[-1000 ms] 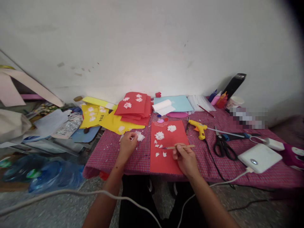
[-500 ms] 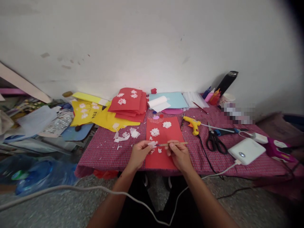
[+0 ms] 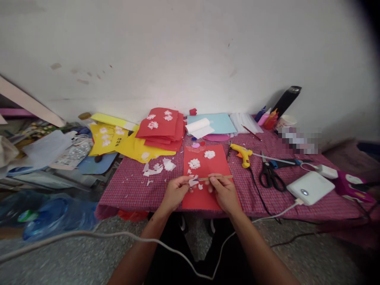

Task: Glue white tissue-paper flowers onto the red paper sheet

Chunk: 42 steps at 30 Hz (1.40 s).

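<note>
Between the fingertips of my left hand [image 3: 177, 191] is a small torn piece of white paper [image 3: 193, 182], with a purple mark on it. My right hand [image 3: 221, 190] pinches a thin wooden brush [image 3: 226, 177], its dark tip touching or very near the paper. Both hands are over a sheet of red paper [image 3: 204, 200]. On that sheet are two white paper flowers, one at the left [image 3: 194, 164] and one at the upper right [image 3: 209, 154], plus several small white scraps. Just beyond the sheet lie blobs of purple, pink and red paint [image 3: 196, 145].
Torn white paper [image 3: 168, 164] lies left of the red sheet. Behind it are stacked red cards [image 3: 160, 128] and yellow sheets [image 3: 142, 146]. On the right are a yellow glue gun [image 3: 242, 154], black scissors [image 3: 270, 178] and a white power bank [image 3: 310, 188]. A white cable [image 3: 142, 240] crosses in front.
The paper piece in my left hand has turned and now shows a purple mark beside the brush tip. My view has shifted slightly; both hands keep their holds.
</note>
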### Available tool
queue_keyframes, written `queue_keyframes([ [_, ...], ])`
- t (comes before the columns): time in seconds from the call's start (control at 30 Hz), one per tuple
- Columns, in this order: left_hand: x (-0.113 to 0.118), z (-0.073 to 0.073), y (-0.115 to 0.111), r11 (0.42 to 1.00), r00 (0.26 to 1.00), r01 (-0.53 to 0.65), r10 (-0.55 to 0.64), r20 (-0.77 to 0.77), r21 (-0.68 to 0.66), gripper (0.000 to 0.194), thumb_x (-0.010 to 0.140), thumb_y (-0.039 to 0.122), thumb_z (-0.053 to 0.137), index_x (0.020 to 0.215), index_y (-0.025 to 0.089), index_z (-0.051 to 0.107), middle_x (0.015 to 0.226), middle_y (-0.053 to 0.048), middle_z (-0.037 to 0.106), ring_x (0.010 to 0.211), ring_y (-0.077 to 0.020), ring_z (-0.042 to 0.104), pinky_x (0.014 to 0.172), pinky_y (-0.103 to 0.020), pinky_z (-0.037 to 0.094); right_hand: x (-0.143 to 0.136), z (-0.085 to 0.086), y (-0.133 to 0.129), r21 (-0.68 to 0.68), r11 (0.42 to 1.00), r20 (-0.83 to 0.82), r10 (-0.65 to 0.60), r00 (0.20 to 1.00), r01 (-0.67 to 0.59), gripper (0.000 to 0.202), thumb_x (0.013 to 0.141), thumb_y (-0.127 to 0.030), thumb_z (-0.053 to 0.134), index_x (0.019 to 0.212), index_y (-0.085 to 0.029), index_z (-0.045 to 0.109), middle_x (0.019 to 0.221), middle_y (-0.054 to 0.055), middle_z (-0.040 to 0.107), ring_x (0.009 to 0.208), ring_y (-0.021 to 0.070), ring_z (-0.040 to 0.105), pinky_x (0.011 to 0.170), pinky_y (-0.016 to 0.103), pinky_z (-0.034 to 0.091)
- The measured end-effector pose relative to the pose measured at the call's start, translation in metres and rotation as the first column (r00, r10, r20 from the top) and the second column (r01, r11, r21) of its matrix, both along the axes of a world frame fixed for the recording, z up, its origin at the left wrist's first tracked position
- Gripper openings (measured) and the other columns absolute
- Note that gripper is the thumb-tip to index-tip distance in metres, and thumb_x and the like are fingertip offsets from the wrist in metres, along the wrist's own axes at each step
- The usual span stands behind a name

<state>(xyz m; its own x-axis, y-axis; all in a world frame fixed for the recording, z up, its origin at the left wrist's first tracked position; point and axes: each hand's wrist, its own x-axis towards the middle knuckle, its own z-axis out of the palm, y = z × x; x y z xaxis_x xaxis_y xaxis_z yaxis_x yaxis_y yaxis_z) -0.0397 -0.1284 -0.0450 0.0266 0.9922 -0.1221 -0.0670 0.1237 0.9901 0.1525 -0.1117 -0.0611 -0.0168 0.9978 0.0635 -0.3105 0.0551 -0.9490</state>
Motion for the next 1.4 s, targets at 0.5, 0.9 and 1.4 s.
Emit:
queue_keyframes([
  [0.5,0.000,0.000,-0.002,1.000,1.000,0.019,-0.019,0.025,0.012,0.030,0.083,0.037,0.071,0.103,0.015,0.076,0.089,-0.008,0.078,0.078,-0.0188,0.071,0.071,-0.029,0.057,0.002,0.001,-0.001,-0.017,0.996,-0.038,0.082,0.996,-0.082,0.016,0.087,-0.037,0.074,0.091,-0.021,0.076,0.081,0.004,0.072,0.058,0.0138,0.058,0.058,0.028,0.045],
  [0.9,-0.003,0.002,-0.004,0.994,0.990,0.104,-0.100,-0.099,0.042,0.030,0.086,0.035,0.067,0.107,0.015,0.074,0.086,-0.005,0.077,0.077,-0.0175,0.070,0.074,-0.028,0.056,0.004,-0.007,0.000,0.008,0.986,0.042,0.167,0.985,-0.168,0.017,0.088,-0.036,0.073,0.088,-0.020,0.078,0.088,0.006,0.074,0.062,0.0146,0.063,0.064,0.029,0.051],
  [1.4,-0.005,0.005,-0.006,0.982,0.981,0.185,-0.181,-0.073,0.043,0.027,0.088,0.035,0.066,0.102,0.013,0.073,0.087,-0.006,0.076,0.073,-0.0143,0.067,0.072,-0.026,0.054,0.006,-0.002,-0.004,0.120,0.973,0.064,0.189,0.980,-0.195,0.010,0.087,-0.029,0.073,0.083,-0.022,0.078,0.092,0.004,0.071,0.057,0.0118,0.061,0.056,0.028,0.050],
])
